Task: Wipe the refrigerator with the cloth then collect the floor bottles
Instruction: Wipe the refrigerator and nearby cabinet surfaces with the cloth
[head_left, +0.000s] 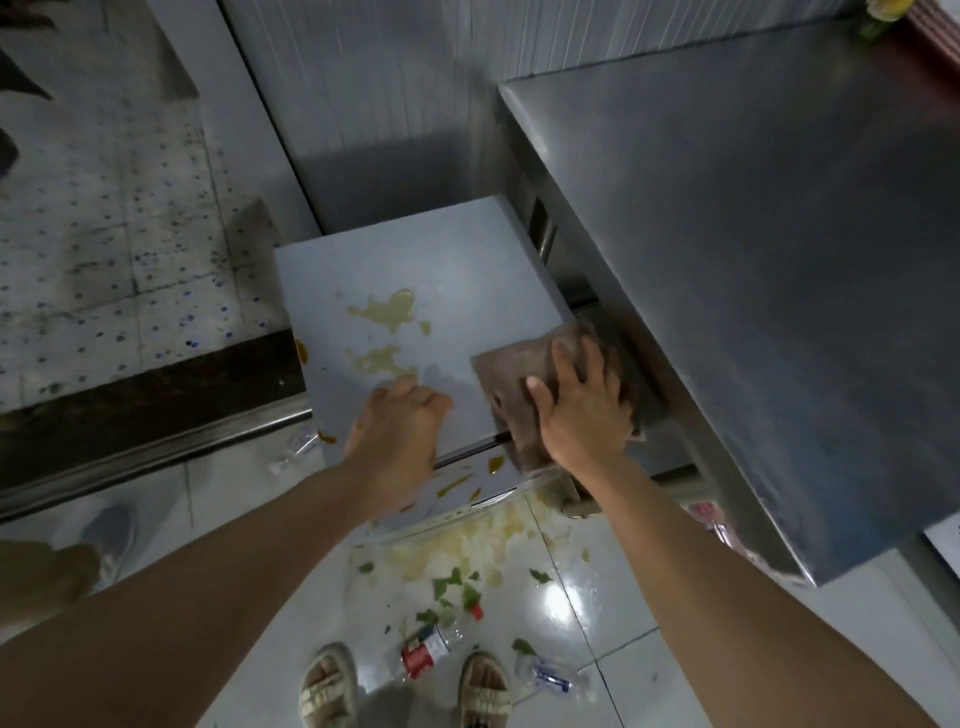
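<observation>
Nearest, on the tiled floor (597, 691) by the person's sandalled feet, lie two plastic bottles: a red-labelled bottle (423, 652) between the feet and a clear bottle (545, 674) just right of them, among green scraps and a pale spill (467, 551). A third bottle (296, 451) lies left, beside the refrigerator. Further on, the left hand (397, 434) rests curled on the front edge of the low refrigerator (415, 260), holding nothing I can see. The right hand (584, 410) presses the brown cloth (511, 379) flat with fingers spread, at the top's right edge. Yellowish smears (387, 312) sit unwiped further left. Wiping could push mess over the edge onto the floor, and the wet tiles look slippery. The steel worktop (753, 260) crowds the right; open room lies leftward.
</observation>
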